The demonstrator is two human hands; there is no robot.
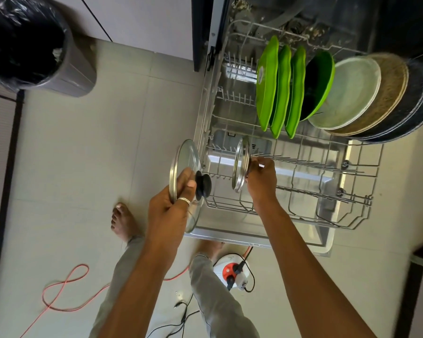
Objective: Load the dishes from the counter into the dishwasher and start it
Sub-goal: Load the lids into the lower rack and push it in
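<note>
Lids are the job here: the right hand [260, 179] pinches the small lid [241, 167] by its rim and stands it on edge in the near-left part of the rack [352, 215], just beside a row of tines [303, 163]. The left hand [174, 206] grips the big lid [185, 159], thumb by its black knob [203, 184], and holds it upright just outside the rack's left wall, over the floor. Plates [269, 81] stand in a row at the far side, well apart from both lids.

To seat the small lid well, I would lower its rim between two upright tines so that it leans rather than lies flat, and let go only once it sits steady. Glass on wire can slip, so it should go down gently. The big lid probably wants a wider slot beside it, with the knob clear of its neighbour
</note>
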